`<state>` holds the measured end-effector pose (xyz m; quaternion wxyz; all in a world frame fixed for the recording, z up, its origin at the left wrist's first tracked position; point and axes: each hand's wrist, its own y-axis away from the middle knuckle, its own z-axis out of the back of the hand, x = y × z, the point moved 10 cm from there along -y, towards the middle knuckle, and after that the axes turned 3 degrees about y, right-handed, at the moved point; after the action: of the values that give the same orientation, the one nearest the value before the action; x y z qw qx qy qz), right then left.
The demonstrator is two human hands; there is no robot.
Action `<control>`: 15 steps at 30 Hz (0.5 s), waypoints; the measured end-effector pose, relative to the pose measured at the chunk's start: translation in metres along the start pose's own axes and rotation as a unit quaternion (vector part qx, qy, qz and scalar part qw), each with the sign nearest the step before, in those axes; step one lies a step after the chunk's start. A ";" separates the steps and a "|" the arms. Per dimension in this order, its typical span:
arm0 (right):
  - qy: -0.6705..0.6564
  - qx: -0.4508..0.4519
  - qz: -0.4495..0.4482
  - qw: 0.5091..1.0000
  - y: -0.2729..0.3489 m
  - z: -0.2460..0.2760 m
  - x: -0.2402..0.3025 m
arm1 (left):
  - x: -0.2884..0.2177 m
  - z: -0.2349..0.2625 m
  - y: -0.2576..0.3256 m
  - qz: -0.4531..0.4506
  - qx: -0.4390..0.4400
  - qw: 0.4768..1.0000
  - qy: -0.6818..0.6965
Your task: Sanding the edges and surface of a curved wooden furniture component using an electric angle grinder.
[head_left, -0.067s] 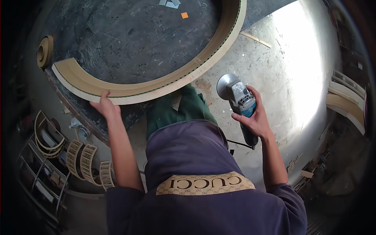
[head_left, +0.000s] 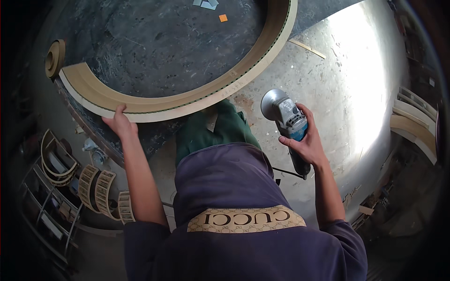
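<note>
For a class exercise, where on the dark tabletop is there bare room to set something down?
The dark tabletop looks bare in the middle, bordered below and right by the curved wooden piece and above by the orange square. It is crowded at the left hand and beside the round wooden coil.

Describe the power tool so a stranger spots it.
Start at the large wooden arc on the dark table. Outside its curve, over pale floor, the right hand holds the angle grinder, its teal housing and round silvery disc unlike nearby woodwork.
</note>
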<state>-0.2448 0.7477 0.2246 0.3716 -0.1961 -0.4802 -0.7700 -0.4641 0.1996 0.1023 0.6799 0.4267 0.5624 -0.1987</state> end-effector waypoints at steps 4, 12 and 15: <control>0.021 0.009 0.014 1.000 -0.004 -0.005 0.002 | -0.020 0.003 -0.088 0.014 0.033 0.998 -0.052; 0.037 0.038 0.061 0.997 -0.006 -0.080 0.051 | -0.009 0.017 -0.172 0.045 0.090 0.991 -0.086; 0.036 0.043 0.100 0.993 -0.009 -0.120 0.073 | -0.009 0.022 -0.174 -0.009 0.080 0.989 -0.126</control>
<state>-0.2921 0.6159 0.2126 0.4715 -0.1991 -0.4771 -0.7144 -0.5837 0.0834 0.0485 0.7071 0.4461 0.4582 -0.3017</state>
